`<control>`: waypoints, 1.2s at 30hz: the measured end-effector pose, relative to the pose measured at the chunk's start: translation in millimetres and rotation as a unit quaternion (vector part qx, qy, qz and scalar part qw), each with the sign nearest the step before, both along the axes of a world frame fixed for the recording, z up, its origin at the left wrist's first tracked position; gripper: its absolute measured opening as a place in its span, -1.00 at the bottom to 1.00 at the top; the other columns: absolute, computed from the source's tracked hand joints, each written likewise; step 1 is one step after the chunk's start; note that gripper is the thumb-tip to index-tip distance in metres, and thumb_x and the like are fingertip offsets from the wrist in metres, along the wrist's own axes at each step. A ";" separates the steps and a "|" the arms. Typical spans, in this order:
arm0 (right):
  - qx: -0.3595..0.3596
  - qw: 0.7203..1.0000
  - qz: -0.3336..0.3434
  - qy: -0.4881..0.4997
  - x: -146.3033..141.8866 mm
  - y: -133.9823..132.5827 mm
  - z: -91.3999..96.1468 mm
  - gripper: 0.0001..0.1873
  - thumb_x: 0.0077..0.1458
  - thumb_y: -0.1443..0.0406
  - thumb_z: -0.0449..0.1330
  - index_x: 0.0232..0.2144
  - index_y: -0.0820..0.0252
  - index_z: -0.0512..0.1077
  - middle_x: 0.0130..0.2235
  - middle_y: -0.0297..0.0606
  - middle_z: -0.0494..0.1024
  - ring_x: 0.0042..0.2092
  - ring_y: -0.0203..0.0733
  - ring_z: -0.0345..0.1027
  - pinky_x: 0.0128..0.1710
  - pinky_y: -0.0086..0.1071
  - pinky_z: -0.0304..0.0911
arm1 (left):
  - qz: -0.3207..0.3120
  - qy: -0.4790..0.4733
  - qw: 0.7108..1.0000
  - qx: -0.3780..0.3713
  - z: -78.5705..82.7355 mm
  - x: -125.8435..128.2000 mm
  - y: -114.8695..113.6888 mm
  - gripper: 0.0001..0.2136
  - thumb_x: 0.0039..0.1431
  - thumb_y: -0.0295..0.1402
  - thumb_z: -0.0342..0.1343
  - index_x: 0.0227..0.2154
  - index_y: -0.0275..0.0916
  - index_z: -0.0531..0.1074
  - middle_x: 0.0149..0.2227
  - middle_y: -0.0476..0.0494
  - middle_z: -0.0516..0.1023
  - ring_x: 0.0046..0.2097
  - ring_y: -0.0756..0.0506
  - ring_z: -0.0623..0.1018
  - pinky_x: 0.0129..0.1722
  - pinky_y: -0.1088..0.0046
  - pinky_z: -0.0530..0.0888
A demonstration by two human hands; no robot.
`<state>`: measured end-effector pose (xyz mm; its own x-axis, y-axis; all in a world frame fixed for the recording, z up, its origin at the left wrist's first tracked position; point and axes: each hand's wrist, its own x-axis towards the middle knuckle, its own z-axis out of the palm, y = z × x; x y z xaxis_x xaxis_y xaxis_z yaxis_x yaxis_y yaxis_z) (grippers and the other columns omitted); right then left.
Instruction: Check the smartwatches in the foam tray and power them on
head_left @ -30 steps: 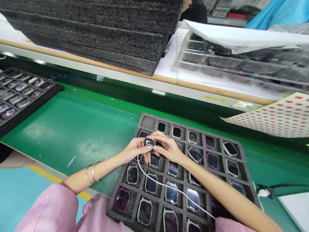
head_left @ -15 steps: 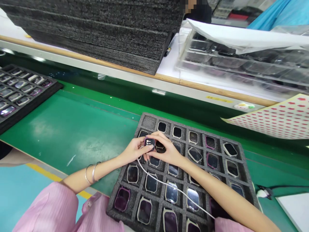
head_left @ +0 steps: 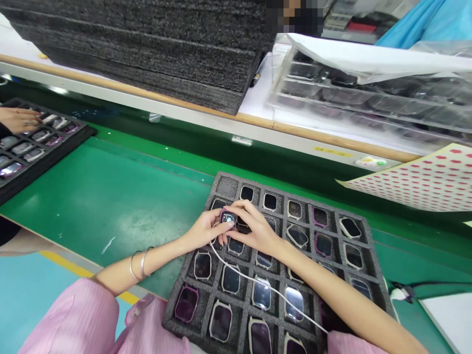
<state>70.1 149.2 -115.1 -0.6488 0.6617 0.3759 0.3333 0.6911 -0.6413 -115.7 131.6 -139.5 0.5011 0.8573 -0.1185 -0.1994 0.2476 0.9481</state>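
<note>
A small smartwatch (head_left: pixel 228 219) with a purple case and a lit screen is held between my two hands over the foam tray. My left hand (head_left: pixel 206 228) grips its left side, with the thumb across the lower part of the screen. On the other side, the fingers of my right hand (head_left: pixel 258 230) close on the watch's edge. A white cable (head_left: pixel 254 280) runs from under my left hand across the dark foam tray (head_left: pixel 241 307) to my right sleeve. Several watch bodies with pale or purple cases, such as a purple one (head_left: pixel 187 303), lie in the tray's compartments.
A second foam tray of watches (head_left: pixel 70 142) lies at left, with another person's hand (head_left: pixel 20 120) over it. Stacked black foam (head_left: pixel 147 49) and clear plastic trays (head_left: pixel 368 98) stand on the shelf. A red-spotted sheet (head_left: pixel 424 182) overhangs the green bench (head_left: pixel 121 196) at right.
The watch screen has switched from a list of icons to what looks like a watch face. Another person's hand has come in over the left tray. My hands have barely moved.
</note>
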 end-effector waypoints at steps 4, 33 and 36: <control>-0.045 0.997 0.013 0.058 -2.0 -0.4 4.1 -0.47 0.11 0.24 0.28 0.11 0.09 0.27 -0.11 -0.15 0.32 -0.07 -0.04 0.28 -0.11 -0.14 0.32 | -0.046 -0.051 0.997 -0.021 1.5 -2.8 3.9 -0.64 0.09 -0.13 0.19 -0.27 -0.38 0.38 -0.46 -0.14 0.53 -0.56 0.00 0.52 -0.58 0.55 0.47; -0.445 0.871 -0.004 0.210 -15.9 -18.0 4.8 -0.53 0.10 0.23 0.27 0.01 0.22 0.24 -0.52 -0.41 0.41 -0.58 -0.38 0.23 -0.66 -0.57 0.10 | -0.022 -0.024 0.998 -0.052 10.3 -2.6 0.0 -0.69 0.10 -0.13 0.15 -0.38 -0.32 0.32 -0.64 -0.02 0.47 -0.73 0.05 0.40 -0.80 0.66 0.29; -0.426 0.877 -0.002 0.223 -19.4 -25.9 4.1 -0.54 0.10 0.24 0.29 0.00 0.20 0.24 -0.49 -0.39 0.44 -0.56 -0.38 0.25 -0.66 -0.58 0.09 | -0.019 -0.031 0.999 -0.036 8.4 -5.0 -5.4 -0.68 0.07 -0.13 0.18 -0.36 -0.32 0.30 -0.65 -0.01 0.47 -0.73 0.03 0.41 -0.80 0.64 0.30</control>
<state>50.7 123.3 -111.0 -0.5598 0.8276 -0.0397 -0.0804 -0.1019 -0.9915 -120.6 126.3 -131.1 0.5411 0.8280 -0.1471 -0.2470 0.3237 0.9134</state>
